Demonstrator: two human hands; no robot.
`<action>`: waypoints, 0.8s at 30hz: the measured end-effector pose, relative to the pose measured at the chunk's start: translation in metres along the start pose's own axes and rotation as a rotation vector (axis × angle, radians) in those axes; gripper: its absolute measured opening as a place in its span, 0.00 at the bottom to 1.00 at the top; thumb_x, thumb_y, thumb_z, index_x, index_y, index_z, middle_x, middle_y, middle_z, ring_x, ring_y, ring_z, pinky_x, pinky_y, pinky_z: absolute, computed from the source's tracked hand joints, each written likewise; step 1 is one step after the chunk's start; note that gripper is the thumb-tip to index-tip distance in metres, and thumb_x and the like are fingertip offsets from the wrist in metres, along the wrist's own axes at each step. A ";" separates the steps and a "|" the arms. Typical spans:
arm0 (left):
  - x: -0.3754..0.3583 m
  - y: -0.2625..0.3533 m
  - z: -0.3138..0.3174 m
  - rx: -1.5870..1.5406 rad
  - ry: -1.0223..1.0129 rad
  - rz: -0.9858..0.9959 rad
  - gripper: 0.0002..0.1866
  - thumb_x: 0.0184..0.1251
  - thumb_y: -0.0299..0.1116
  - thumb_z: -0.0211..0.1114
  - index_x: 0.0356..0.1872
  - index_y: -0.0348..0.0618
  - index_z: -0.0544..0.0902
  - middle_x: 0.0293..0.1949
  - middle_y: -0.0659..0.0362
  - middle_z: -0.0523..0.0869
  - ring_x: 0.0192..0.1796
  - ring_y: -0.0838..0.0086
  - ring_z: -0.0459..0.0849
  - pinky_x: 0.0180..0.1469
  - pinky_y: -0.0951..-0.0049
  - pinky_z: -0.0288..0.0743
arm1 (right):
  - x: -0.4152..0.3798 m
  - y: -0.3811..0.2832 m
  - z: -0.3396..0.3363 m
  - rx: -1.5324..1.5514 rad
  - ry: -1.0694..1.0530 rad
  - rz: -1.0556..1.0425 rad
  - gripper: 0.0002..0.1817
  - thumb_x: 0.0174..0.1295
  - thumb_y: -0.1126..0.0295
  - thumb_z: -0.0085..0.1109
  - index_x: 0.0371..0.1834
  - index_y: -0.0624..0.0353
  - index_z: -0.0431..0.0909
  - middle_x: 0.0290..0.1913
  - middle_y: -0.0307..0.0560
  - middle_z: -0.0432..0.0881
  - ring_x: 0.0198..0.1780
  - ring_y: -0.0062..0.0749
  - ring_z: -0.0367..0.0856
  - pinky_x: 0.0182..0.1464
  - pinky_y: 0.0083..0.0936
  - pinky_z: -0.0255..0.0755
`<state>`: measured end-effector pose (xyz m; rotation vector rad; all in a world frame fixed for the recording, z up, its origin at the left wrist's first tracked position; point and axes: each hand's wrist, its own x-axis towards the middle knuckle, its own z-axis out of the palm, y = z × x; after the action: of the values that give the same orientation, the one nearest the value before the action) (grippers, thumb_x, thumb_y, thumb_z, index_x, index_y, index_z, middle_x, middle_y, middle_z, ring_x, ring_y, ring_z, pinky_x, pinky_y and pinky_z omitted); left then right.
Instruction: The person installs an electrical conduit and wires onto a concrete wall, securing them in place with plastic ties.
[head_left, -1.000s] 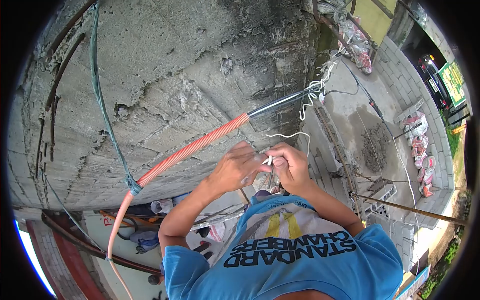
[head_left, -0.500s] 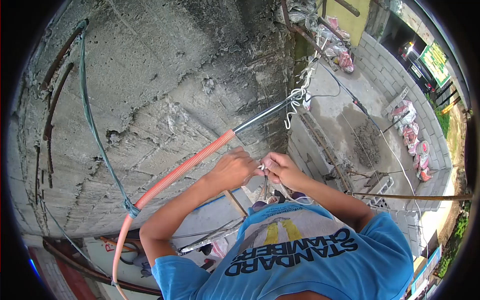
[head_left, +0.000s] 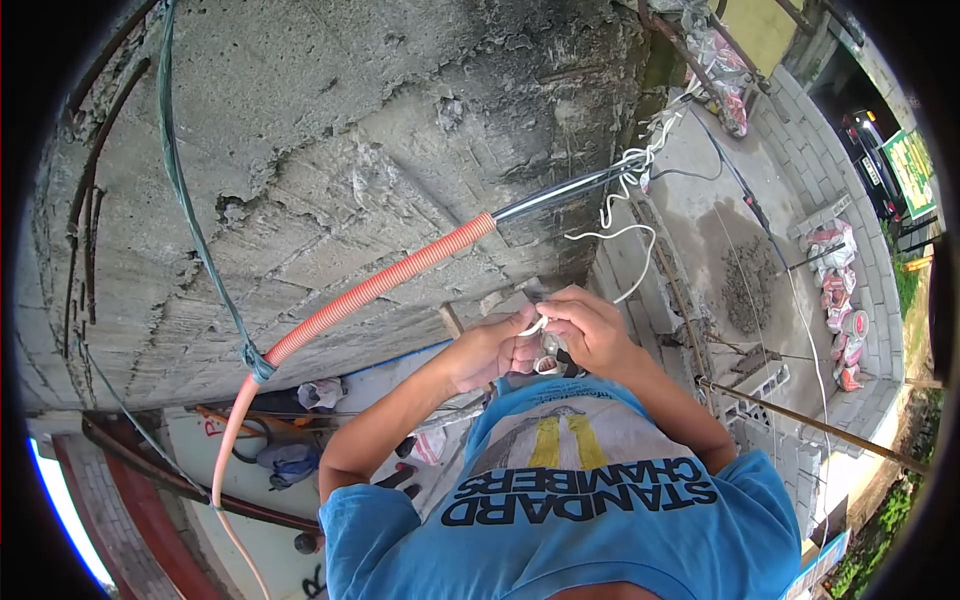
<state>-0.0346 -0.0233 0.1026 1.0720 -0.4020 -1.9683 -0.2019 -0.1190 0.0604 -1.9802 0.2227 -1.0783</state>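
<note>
A thin white cord (head_left: 536, 327) is pinched between my two hands in front of my chest. My left hand (head_left: 493, 352) holds it between thumb and forefinger, the palm partly turned up. On its other side, my right hand (head_left: 588, 328) has thumb and curled fingers closed on the same cord. A loose length of it arcs up beyond my right hand, its free end near the conduit's mouth. Above my hands runs an orange corrugated conduit (head_left: 385, 285) with dark and white wires (head_left: 560, 193) coming out. More white cord (head_left: 632, 175) is wound around those wires.
A rough concrete wall (head_left: 330, 120) rises on the left, with rusty rebar (head_left: 95, 170) and a green rope (head_left: 190, 200) tied to the conduit. At right are a block wall (head_left: 820, 140), filled sacks (head_left: 840, 290), a gravel pile (head_left: 745, 280) and a long bar (head_left: 810, 425).
The white cord's loose end, earlier hanging below my hands, now arcs up past my right hand. My left hand has turned its palm more upward. The whole view has shifted slightly.
</note>
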 end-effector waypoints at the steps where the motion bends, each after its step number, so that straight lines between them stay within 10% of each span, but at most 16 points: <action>1: 0.001 -0.001 0.000 0.080 0.048 0.057 0.20 0.76 0.51 0.46 0.39 0.44 0.74 0.24 0.66 0.67 0.27 0.79 0.65 0.33 0.78 0.61 | 0.004 -0.005 -0.004 0.019 -0.029 0.047 0.17 0.54 0.79 0.63 0.50 0.64 0.78 0.40 0.53 0.79 0.36 0.44 0.81 0.37 0.31 0.74; 6: 0.004 -0.003 -0.011 0.536 0.259 0.316 0.17 0.78 0.45 0.47 0.40 0.41 0.74 0.28 0.67 0.69 0.30 0.81 0.65 0.34 0.80 0.62 | 0.012 0.001 -0.010 0.057 -0.192 -0.028 0.21 0.58 0.74 0.62 0.56 0.63 0.76 0.41 0.53 0.78 0.36 0.41 0.79 0.38 0.28 0.73; 12: 0.022 -0.013 -0.020 0.309 0.281 0.289 0.20 0.78 0.48 0.43 0.35 0.42 0.73 0.25 0.64 0.69 0.27 0.78 0.67 0.31 0.76 0.64 | 0.006 0.009 -0.003 -0.155 -0.081 -0.045 0.18 0.51 0.79 0.65 0.48 0.63 0.78 0.41 0.50 0.78 0.37 0.42 0.81 0.35 0.31 0.75; 19: 0.038 -0.024 -0.007 0.028 0.224 0.030 0.32 0.67 0.71 0.37 0.21 0.52 0.66 0.17 0.69 0.58 0.18 0.81 0.56 0.20 0.78 0.52 | 0.013 0.004 0.000 -0.154 -0.138 0.005 0.10 0.52 0.82 0.61 0.39 0.64 0.80 0.35 0.48 0.79 0.29 0.39 0.81 0.29 0.28 0.73; 24: 0.049 -0.034 -0.025 0.095 0.329 0.078 0.40 0.62 0.75 0.40 0.37 0.39 0.74 0.18 0.69 0.58 0.19 0.83 0.56 0.21 0.78 0.52 | 0.009 0.002 -0.003 0.095 -0.165 0.291 0.09 0.57 0.80 0.60 0.41 0.65 0.80 0.36 0.49 0.79 0.27 0.35 0.79 0.30 0.26 0.72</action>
<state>-0.0462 -0.0389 0.0413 1.3928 -0.3536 -1.6793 -0.1978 -0.1264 0.0655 -1.8713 0.3517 -0.7238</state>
